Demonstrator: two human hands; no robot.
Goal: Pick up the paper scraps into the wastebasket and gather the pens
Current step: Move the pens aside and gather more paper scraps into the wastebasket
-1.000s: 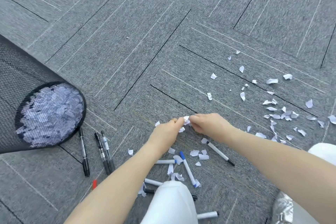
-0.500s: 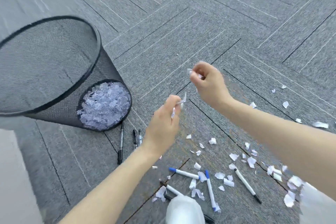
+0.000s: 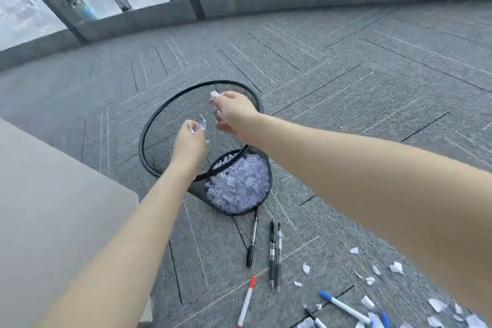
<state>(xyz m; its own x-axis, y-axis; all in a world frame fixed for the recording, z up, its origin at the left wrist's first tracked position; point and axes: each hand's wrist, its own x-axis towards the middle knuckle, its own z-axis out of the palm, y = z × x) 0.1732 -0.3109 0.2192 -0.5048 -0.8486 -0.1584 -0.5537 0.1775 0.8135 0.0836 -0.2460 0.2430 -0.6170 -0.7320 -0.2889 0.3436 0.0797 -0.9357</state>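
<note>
wastebasket: 1 | hands: 2 | black pens: 3 | red-capped pen: 1

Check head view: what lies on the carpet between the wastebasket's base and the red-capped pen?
Three dark pens lie there side by side on the carpet, just below the wastebasket base and above the red-capped pen. Head view shows it.

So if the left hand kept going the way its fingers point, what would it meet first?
Most likely the inside far wall of the black mesh wastebasket. The left hand, pinching white paper scraps, points up-frame over the open mouth; depth is unclear, so it might pass above the rim.
</note>
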